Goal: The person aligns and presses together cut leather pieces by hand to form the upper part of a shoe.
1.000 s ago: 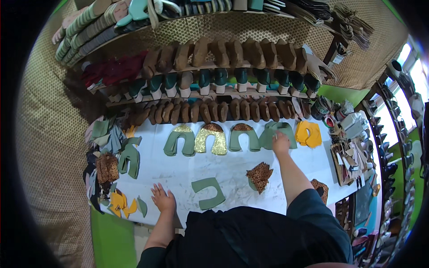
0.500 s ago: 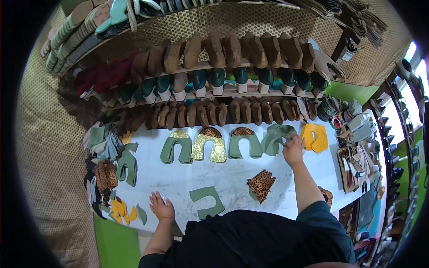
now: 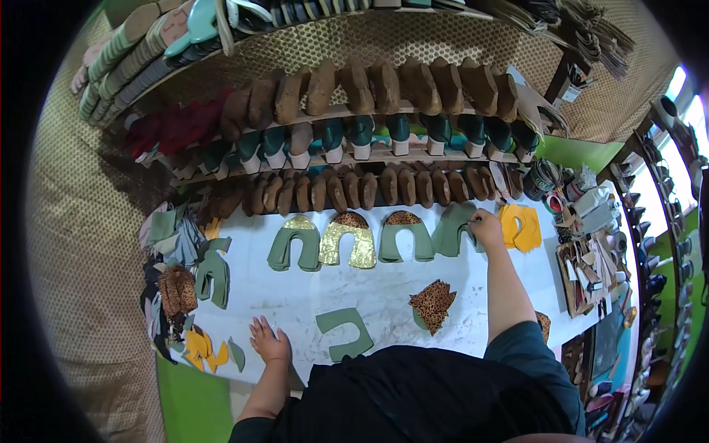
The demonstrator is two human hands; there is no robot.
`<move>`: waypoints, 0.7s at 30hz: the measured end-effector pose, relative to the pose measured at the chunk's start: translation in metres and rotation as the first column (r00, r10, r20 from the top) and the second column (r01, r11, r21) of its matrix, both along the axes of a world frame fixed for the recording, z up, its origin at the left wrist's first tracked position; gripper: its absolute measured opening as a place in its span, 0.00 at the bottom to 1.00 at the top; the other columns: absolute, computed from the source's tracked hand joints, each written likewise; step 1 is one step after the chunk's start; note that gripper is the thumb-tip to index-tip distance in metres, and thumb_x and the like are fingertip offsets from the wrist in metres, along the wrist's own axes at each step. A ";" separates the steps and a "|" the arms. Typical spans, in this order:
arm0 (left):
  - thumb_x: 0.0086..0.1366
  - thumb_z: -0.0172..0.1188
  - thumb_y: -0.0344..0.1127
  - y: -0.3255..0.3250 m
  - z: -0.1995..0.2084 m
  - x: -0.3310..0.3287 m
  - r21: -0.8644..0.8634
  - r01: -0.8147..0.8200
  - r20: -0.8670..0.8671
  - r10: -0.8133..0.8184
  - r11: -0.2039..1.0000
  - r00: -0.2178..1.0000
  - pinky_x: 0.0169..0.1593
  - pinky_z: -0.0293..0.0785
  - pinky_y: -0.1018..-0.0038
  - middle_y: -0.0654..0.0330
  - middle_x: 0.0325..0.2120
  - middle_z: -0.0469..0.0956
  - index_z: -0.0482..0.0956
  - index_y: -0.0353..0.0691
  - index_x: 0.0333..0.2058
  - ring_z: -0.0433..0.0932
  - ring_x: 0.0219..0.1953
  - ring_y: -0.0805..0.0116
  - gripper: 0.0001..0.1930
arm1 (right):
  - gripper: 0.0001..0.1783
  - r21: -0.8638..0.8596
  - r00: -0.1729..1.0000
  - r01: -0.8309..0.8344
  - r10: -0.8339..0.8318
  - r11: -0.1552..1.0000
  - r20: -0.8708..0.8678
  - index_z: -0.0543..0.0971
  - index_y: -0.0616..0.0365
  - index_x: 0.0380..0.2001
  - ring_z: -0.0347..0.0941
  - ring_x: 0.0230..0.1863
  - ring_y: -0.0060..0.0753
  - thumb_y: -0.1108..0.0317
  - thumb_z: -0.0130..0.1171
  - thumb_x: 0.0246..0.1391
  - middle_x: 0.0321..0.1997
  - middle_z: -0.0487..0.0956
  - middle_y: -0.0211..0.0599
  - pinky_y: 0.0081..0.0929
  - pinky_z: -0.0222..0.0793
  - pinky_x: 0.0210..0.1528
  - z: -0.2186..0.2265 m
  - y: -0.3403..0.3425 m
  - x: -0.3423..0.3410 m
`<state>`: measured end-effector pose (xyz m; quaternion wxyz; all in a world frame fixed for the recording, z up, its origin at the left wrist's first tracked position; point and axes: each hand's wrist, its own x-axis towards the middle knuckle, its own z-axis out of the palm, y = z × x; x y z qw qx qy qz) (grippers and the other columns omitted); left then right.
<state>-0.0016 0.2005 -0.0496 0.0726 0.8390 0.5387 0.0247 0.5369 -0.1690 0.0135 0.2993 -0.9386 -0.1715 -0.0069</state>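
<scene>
My right hand [image 3: 486, 228] reaches to the far right of the table and pinches the edge of a green U-shaped leather piece [image 3: 449, 230], one of what looks like a small stack. My left hand [image 3: 269, 341] rests near the front edge with its fingers spread, holding nothing. Between my arms lie a single green U-shaped piece [image 3: 360, 345] and some leopard-print scraps [image 3: 436, 303] over a bit of green. Left of the pinched piece stand a green stack with a leopard top [image 3: 408, 244], a gold one [image 3: 360, 251] and a green one with a gold top [image 3: 279, 255].
Yellow pieces [image 3: 521, 227] lie just right of my right hand. Racks of brown wooden shoe lasts [image 3: 388, 184] line the far edge. Scraps and green pieces [image 3: 213, 277] crowd the left side; a tray of cut strips [image 3: 583, 273] sits at the right.
My right hand's fingers have closed on the edge of the green piece, which now lies straighter. My left hand stays in place.
</scene>
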 end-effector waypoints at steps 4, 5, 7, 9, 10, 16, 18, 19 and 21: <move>0.63 0.56 0.43 0.000 0.004 -0.001 -0.009 0.003 0.027 -0.003 1.000 1.000 0.72 0.40 0.46 0.54 0.73 0.48 0.57 0.43 0.69 0.44 0.75 0.50 0.36 | 0.03 0.164 0.957 -0.161 0.113 0.973 0.268 0.80 0.57 0.23 0.78 0.33 0.50 0.73 0.64 0.39 0.27 0.81 0.44 0.42 0.73 0.39 0.029 -0.002 -0.047; 0.63 0.56 0.43 0.000 0.004 -0.003 -0.008 -0.005 0.036 0.006 1.000 0.999 0.72 0.40 0.46 0.54 0.73 0.48 0.57 0.43 0.69 0.44 0.75 0.50 0.36 | 0.03 0.176 0.937 -0.228 0.166 0.958 0.308 0.80 0.56 0.22 0.78 0.33 0.49 0.74 0.64 0.38 0.26 0.81 0.43 0.43 0.72 0.39 0.038 0.001 -0.061; 0.63 0.56 0.43 0.001 0.003 -0.006 -0.013 0.006 0.030 -0.006 1.000 1.000 0.72 0.40 0.46 0.53 0.73 0.48 0.57 0.42 0.69 0.44 0.75 0.49 0.37 | 0.04 0.134 0.889 -0.289 0.213 0.948 0.405 0.80 0.55 0.22 0.77 0.34 0.48 0.74 0.65 0.39 0.27 0.80 0.40 0.43 0.70 0.42 0.048 0.005 -0.090; 0.63 0.56 0.44 0.000 0.005 -0.001 -0.084 -0.056 0.031 0.059 0.995 0.998 0.72 0.40 0.45 0.53 0.73 0.47 0.57 0.42 0.70 0.43 0.75 0.49 0.37 | 0.04 0.139 0.888 -0.345 0.275 0.928 0.369 0.80 0.54 0.22 0.76 0.37 0.45 0.72 0.65 0.40 0.27 0.80 0.37 0.46 0.66 0.53 0.056 0.014 -0.119; 0.64 0.56 0.44 -0.001 0.011 0.009 -0.156 -0.107 0.023 0.112 0.982 0.993 0.72 0.40 0.44 0.53 0.74 0.46 0.56 0.42 0.70 0.42 0.75 0.49 0.37 | 0.04 0.144 0.879 -0.389 0.320 0.910 0.354 0.79 0.54 0.22 0.76 0.37 0.44 0.72 0.65 0.40 0.27 0.79 0.36 0.47 0.64 0.56 0.065 0.018 -0.134; 0.61 0.64 0.54 -0.034 0.051 0.085 -0.137 0.501 0.583 -0.340 0.854 0.738 0.69 0.55 0.53 0.44 0.65 0.65 0.69 0.42 0.63 0.60 0.68 0.44 0.35 | 0.04 0.208 0.769 -0.635 0.583 0.744 0.262 0.78 0.53 0.24 0.75 0.38 0.41 0.72 0.64 0.42 0.28 0.78 0.33 0.49 0.58 0.63 0.115 0.071 -0.235; 0.60 0.66 0.53 -0.057 0.098 0.104 -0.167 0.633 0.613 -0.424 0.756 0.667 0.66 0.62 0.58 0.49 0.61 0.71 0.70 0.44 0.62 0.69 0.63 0.48 0.35 | 0.05 0.196 0.711 -0.702 0.660 0.684 0.243 0.78 0.52 0.25 0.75 0.38 0.41 0.72 0.64 0.43 0.28 0.78 0.33 0.50 0.58 0.63 0.116 0.084 -0.264; 0.60 0.67 0.52 -0.063 0.126 0.107 -0.287 0.717 0.695 -0.377 0.635 0.612 0.58 0.69 0.62 0.50 0.53 0.77 0.75 0.44 0.57 0.75 0.54 0.53 0.30 | 0.05 0.185 0.678 -0.735 0.702 0.652 0.217 0.78 0.52 0.26 0.75 0.38 0.41 0.71 0.64 0.43 0.28 0.78 0.32 0.50 0.58 0.63 0.116 0.090 -0.276; 0.59 0.67 0.50 -0.061 0.150 0.102 -0.434 0.766 0.715 -0.337 0.474 0.613 0.42 0.75 0.68 0.54 0.35 0.83 0.82 0.42 0.46 0.80 0.36 0.64 0.22 | 0.06 0.180 0.633 -0.775 0.741 0.606 0.227 0.77 0.52 0.26 0.75 0.38 0.41 0.71 0.65 0.42 0.29 0.78 0.32 0.51 0.59 0.63 0.113 0.101 -0.300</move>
